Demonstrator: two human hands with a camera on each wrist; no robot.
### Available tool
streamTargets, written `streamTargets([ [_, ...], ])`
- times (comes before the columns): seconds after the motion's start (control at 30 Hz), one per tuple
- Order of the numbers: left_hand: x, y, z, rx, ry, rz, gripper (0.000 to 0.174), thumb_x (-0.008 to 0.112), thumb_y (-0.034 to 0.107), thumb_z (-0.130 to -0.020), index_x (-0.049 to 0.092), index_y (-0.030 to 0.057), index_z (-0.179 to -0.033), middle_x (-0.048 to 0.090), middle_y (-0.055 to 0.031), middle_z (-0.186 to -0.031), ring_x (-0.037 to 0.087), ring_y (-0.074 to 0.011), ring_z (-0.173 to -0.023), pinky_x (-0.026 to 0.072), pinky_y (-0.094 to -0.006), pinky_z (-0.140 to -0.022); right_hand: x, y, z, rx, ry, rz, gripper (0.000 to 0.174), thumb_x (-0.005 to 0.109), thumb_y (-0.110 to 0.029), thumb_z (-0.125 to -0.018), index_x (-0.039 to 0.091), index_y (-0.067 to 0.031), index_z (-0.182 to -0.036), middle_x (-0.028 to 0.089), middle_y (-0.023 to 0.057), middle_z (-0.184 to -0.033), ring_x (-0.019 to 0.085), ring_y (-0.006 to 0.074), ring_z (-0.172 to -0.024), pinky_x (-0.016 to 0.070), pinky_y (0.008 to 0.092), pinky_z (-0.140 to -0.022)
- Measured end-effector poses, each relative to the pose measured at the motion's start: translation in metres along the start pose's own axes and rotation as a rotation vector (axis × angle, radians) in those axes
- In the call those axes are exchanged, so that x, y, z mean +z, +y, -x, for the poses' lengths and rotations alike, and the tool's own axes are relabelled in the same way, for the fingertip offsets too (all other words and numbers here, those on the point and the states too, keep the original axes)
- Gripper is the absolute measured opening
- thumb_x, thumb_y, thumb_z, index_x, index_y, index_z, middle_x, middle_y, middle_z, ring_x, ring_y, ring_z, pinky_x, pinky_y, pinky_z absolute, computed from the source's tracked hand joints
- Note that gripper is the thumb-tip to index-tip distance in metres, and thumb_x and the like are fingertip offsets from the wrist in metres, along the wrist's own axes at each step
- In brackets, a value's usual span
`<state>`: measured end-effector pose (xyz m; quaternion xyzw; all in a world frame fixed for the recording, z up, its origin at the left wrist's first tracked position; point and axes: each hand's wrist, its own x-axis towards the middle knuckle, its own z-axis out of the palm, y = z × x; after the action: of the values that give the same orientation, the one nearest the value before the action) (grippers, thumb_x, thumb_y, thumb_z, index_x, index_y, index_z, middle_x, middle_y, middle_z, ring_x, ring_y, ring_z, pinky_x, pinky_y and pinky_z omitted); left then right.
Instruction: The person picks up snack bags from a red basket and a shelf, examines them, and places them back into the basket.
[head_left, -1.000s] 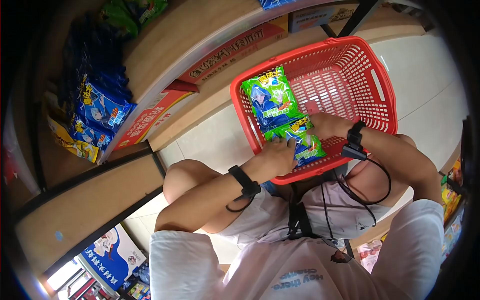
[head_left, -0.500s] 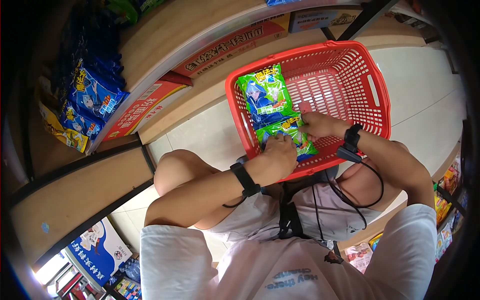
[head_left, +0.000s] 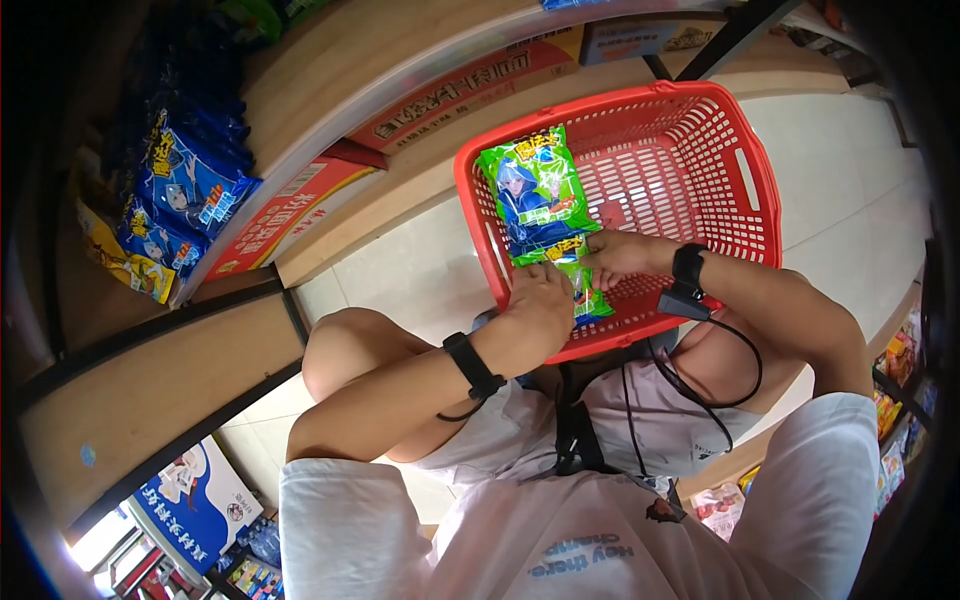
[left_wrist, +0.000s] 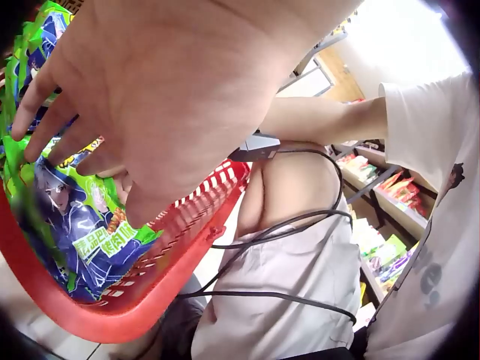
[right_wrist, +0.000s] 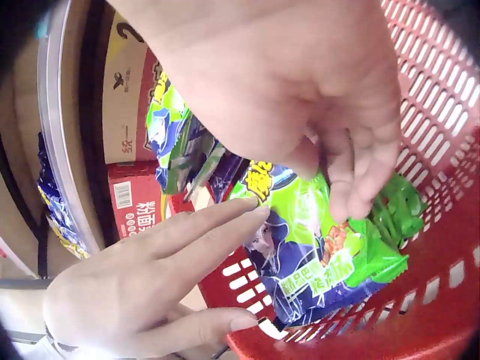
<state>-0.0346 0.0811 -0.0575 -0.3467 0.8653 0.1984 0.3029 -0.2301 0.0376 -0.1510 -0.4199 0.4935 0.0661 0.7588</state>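
A green and blue snack packet (right_wrist: 300, 240) lies face up near the close end of the red basket (head_left: 768, 205), between my two hands. My left hand (head_left: 540, 308) lies over its left side with the fingers stretched out, fingertips on the wrapper. On the opposite edge is my right hand (head_left: 632, 256), its bent fingertips touching the packet beside the printed picture. Beyond the hands, a second matching packet (head_left: 530, 190) lies flat along the basket's left wall. More green packets (left_wrist: 15, 90) are stacked beneath that one in the left wrist view.
Shelves on the left hold blue snack packets (head_left: 185, 190) and a yellow packet (head_left: 140, 268). Red and white cartons (head_left: 290, 220) stand under the shelf edge. My bent knees (head_left: 355, 350) are right beside the basket, and a black cable (head_left: 755, 365) hangs from my right wrist.
Both hands have moved slightly left, and the near packet has shifted left with them toward the basket's left wall. The right hand has slid along the packet's right edge.
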Motion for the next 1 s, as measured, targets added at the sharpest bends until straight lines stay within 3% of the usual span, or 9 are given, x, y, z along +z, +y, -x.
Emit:
streamTargets([
  [0.13, 0.006, -0.002, 0.005, -0.018, 0.018, -0.025, 0.063, 0.065, 0.04, -0.09, 0.049, -0.0057, -0.131, 0.052, -0.0229, -0.133, 0.056, -0.0355, -0.116, 0.0469, -0.0485, -0.093, 0.0, -0.001, -0.002, -0.012, 0.015, 0.028, 0.032, 0.053, -0.028, -0.102, 0.052, 0.0033, -0.101, 0.068, 0.0128, -0.081, 0.066, 0.0166, -0.065, 0.0545, 0.0287, -0.058],
  [0.37, 0.019, -0.011, 0.008, 0.052, 0.097, -0.087, 0.068, 0.065, 0.04, -0.09, 0.047, -0.0064, -0.137, 0.047, -0.0241, -0.142, 0.054, -0.0364, -0.122, 0.0462, -0.048, -0.096, -0.008, 0.007, -0.008, -0.068, 0.029, 0.356, 0.03, 0.056, -0.025, -0.098, 0.061, 0.0042, -0.092, 0.07, 0.0122, -0.078, 0.068, 0.0175, -0.066, 0.0549, 0.0292, -0.059],
  [0.47, 0.01, -0.012, 0.005, 0.055, 0.0, -0.055, 0.071, 0.065, 0.039, -0.09, 0.044, -0.0068, -0.139, 0.045, -0.0221, -0.143, 0.05, -0.0362, -0.126, 0.045, -0.0482, -0.098, -0.01, 0.0, 0.003, -0.023, -0.035, 0.339, 0.031, 0.055, -0.023, -0.098, 0.063, 0.0058, -0.093, 0.072, 0.0131, -0.081, 0.07, 0.0178, -0.069, 0.0557, 0.0294, -0.06],
  [0.63, 0.007, -0.019, 0.001, 0.073, 0.066, -0.018, 0.06, 0.069, 0.031, -0.087, 0.053, -0.007, -0.131, 0.049, -0.0173, -0.136, 0.047, -0.0353, -0.127, 0.0447, -0.047, -0.097, -0.012, -0.001, 0.004, -0.021, -0.088, 0.308, 0.032, 0.053, -0.022, -0.099, 0.063, 0.0088, -0.1, 0.073, 0.0144, -0.083, 0.071, 0.0183, -0.072, 0.0575, 0.0298, -0.064],
  [0.73, -0.001, -0.022, -0.002, 0.09, 0.039, -0.004, 0.048, 0.069, 0.021, -0.084, 0.059, -0.0057, -0.123, 0.052, -0.0156, -0.126, 0.049, -0.0344, -0.121, 0.0458, -0.0459, -0.093, -0.009, 0.003, 0.001, 0.0, -0.11, 0.128, 0.032, 0.052, -0.02, -0.099, 0.064, 0.0095, -0.103, 0.073, 0.0158, -0.084, 0.07, 0.019, -0.072, 0.0581, 0.0293, -0.065],
  [1.0, 0.003, -0.023, -0.005, 0.153, 0.193, -0.022, 0.031, 0.065, 0.008, -0.078, 0.065, -0.0011, -0.107, 0.054, -0.0154, -0.113, 0.053, -0.0329, -0.108, 0.0483, -0.0425, -0.084, -0.008, 0.002, -0.001, 0.008, -0.198, 0.259, 0.034, 0.048, -0.022, -0.101, 0.063, 0.0068, -0.107, 0.072, 0.018, -0.089, 0.071, 0.0211, -0.076, 0.0587, 0.0308, -0.069],
])
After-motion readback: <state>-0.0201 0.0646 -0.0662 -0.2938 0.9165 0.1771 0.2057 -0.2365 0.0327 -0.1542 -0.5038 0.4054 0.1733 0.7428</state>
